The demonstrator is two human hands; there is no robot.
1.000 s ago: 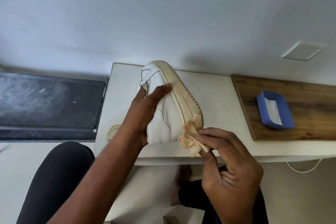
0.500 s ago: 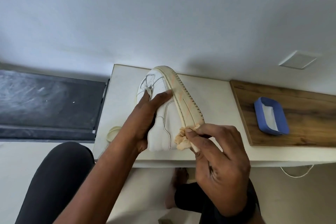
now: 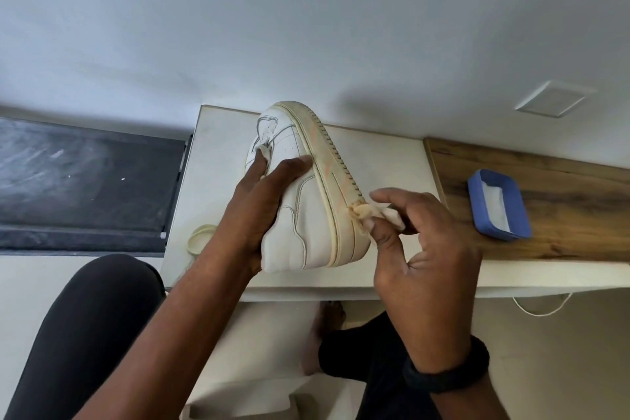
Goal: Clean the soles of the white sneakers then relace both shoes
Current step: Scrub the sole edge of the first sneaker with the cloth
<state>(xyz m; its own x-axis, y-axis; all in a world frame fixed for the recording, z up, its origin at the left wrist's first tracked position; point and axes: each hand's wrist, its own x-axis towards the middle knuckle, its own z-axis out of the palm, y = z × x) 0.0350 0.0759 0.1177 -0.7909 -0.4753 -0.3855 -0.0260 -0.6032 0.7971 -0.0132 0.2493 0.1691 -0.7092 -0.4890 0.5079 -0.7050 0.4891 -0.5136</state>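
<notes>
sneaker (image 3: 300, 215) tilted sole-up over white table (image 3: 385, 160), left hand (image 3: 259, 211) clamping its upper, right hand (image 3: 422, 249) pinching stained wipe (image 3: 361, 211) against midsole; light, stiff sole, soft upper, so grip mid-upper.

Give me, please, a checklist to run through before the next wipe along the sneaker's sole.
1. Sneaker held steady: ok. The left hand grips its upper, with the sole turned to the right.
2. Cloth secured: ok. The right hand pinches it.
3. Cloth on the sole: ok. It touches the edge near the heel.
4. Sole clean: not ok. Orange streaks show along its side.
5. Tray at hand: ok. It sits on the wooden board to the right.
6. Tray holds cleaner: cannot tell. Only something white shows inside.
</notes>
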